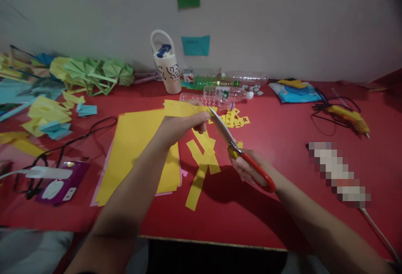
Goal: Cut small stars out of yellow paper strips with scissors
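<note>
My left hand (185, 125) pinches a strip of yellow paper (179, 108) between thumb and fingers, above the table. In my right hand (246, 167) is a pair of scissors (256, 170) with red handles. Their blades point up and left, with the tips at the right end of the strip. Cut yellow strips (197, 186) lie below on the table, some overlapping. Small yellow paper squares with star shapes (234, 119) are heaped behind the blades. Left of the strips sits a stack of yellow sheets (138, 148), with pink paper under it.
Clear plastic bottles (216, 82) lie by the wall near a white tumbler (168, 71). Folded paper pieces (94, 73) fill the left side beside a purple phone (63, 182) and cables. To the right are a blue packet (295, 94), a yellow glue gun (348, 119) and a blurred-out object (339, 175).
</note>
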Tool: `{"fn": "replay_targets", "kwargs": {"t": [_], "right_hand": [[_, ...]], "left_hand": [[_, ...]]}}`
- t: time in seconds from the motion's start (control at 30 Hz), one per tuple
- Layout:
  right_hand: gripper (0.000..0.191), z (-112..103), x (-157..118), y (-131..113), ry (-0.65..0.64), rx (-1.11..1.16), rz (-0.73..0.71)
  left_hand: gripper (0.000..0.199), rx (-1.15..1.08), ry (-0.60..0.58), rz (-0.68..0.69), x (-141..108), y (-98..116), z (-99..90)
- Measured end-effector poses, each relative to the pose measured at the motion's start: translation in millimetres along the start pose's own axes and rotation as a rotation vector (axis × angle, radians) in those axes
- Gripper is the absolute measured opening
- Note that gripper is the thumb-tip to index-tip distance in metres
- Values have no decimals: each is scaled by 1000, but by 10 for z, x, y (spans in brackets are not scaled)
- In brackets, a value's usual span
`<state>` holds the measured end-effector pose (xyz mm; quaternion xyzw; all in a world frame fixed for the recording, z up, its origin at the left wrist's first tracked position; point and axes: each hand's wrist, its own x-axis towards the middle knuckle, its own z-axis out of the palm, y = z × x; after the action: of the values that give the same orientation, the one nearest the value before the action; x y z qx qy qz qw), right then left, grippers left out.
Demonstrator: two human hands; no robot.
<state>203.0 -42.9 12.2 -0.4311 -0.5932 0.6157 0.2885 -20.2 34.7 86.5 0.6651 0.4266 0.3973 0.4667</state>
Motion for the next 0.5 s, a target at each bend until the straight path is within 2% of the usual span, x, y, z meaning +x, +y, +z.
{"fn": "replay_targets", "kwargs": {"t": [0.17,0.37,0.5], "right_hand": [[55,31,-1,4,30,37,-42],[53,69,-13,23,24,107,-85],[52,86,-4,52,36,154,-76]], "left_hand": [[22,-50,18,93,10,55,96],[31,24,73,79,-7,-4,165],[28,1,104,86,-16,-35,225]]}}
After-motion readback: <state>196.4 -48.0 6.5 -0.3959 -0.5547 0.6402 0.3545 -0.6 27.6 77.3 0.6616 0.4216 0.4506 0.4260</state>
